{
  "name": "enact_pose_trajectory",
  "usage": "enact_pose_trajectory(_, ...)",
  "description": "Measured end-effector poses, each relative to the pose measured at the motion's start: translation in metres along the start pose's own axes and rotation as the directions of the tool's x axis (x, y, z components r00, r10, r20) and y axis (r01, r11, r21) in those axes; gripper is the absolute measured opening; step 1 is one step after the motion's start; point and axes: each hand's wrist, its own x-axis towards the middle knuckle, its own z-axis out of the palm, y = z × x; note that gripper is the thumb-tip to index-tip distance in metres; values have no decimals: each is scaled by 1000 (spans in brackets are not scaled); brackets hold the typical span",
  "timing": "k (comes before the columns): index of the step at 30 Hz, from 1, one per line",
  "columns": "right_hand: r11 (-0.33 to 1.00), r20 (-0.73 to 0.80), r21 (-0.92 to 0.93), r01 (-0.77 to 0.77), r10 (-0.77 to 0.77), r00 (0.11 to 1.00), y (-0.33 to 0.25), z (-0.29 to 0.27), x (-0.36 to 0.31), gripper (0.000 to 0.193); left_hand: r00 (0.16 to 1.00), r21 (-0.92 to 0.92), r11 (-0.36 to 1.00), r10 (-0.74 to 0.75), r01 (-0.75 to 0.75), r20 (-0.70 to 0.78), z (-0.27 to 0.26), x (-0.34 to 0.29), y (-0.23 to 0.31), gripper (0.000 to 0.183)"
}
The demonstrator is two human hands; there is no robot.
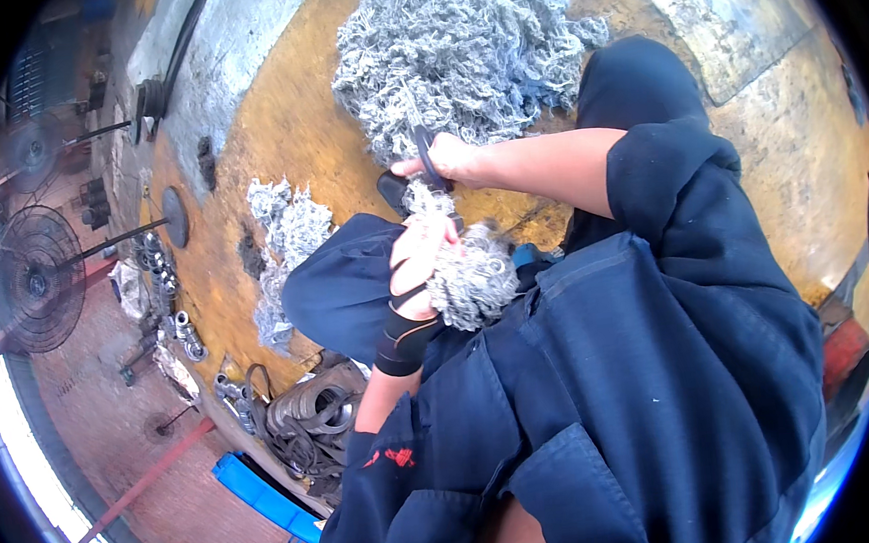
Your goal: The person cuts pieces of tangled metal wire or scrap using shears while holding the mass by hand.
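Note:
I sit with knees bent in dark blue workwear. My left hand [416,258], with a black wrist support, is closed around a bundle of grey-white yarn scraps [475,279]. The bundle bulges below the fist, and a short tuft sticks out above it. Just beyond that tuft, my right hand [451,159] grips a pair of scissors [427,152] by a dark looped handle. The blades are hard to make out against the yarn. A large heap of the same yarn scraps [461,51] lies on the floor ahead of both hands.
A smaller yarn pile [293,230] lies left of my knee on the worn yellow-brown floor [247,134]. Further left stand black fans [37,279]. Metal rings and belts [314,418] are heaped at lower left, near a blue trough-like object [267,501]. A grey sheet [718,20] lies at upper right.

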Motion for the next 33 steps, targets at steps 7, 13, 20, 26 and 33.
enact_pose_trajectory(7,957,-134,-291,0,-41,990,-28,23,-46,20,965,-363,928,-17,-82,-261,-13,-5,-9,27)
enact_pose_trajectory(13,663,210,-631,403,-354,912,-4,16,-106,36,979,-649,749,-202,130,-37,-95,46,-82,51)
enact_pose_trajectory(20,378,616,-626,682,-297,730,0,9,-125,32,956,175,948,-283,266,81,-80,90,-83,47)
enact_pose_trajectory(26,526,177,-747,406,-432,884,-36,-22,-87,43,946,-568,763,-307,308,101,-142,57,-112,32)
enact_pose_trajectory(33,711,384,-667,-221,583,716,-9,-50,-59,88,996,199,977,-75,83,-44,-112,20,-82,29)
